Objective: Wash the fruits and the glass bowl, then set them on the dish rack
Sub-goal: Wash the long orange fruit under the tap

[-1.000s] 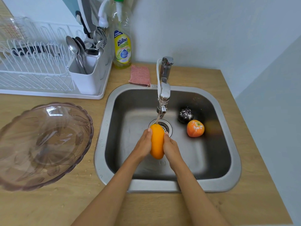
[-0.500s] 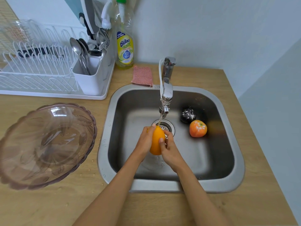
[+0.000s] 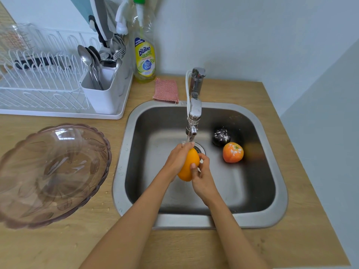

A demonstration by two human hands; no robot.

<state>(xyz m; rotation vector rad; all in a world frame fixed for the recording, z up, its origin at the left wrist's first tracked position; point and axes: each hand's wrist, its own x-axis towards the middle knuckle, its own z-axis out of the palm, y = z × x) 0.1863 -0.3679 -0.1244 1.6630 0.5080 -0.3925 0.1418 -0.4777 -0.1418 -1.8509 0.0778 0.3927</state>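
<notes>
Running from the near edge to the far wall, the wooden counter [image 3: 291, 239] carries everything in your view. Set into it on the right is the steel sink [image 3: 213, 220], with the tap [image 3: 194, 111] reaching over it from the far rim. On the counter to the left of the sink lies the glass bowl [image 3: 50, 171], tilted toward you on its side, with a few water drops on the wood beside it. Beyond the bowl, at the far left, stands the white dish rack [image 3: 38, 90]; its cutlery holder [image 3: 103, 94] on the right end is full of spoons and forks. Just right of the rack, against the wall, stands a bottle of dish soap [image 3: 144, 59], and a pink scrub pad [image 3: 166, 90] lies near it, touching the far rim of the sink.

Over the middle of the basin, just under the spout, you hold the yellow-orange fruit [image 3: 188, 166] between both hands. Your left hand [image 3: 177, 158] wraps over its left side with the fingers curled across the top; your right hand [image 3: 202, 177] grips its right side, thumb pressed on the skin. Right of your hands, on the sink floor, rests an orange fruit [image 3: 232, 152] flecked with white, and just beyond it, touching or nearly so, sits a dark fruit [image 3: 221, 135], also speckled white. The drain [image 3: 200, 148] shows just past your fingers.
</notes>
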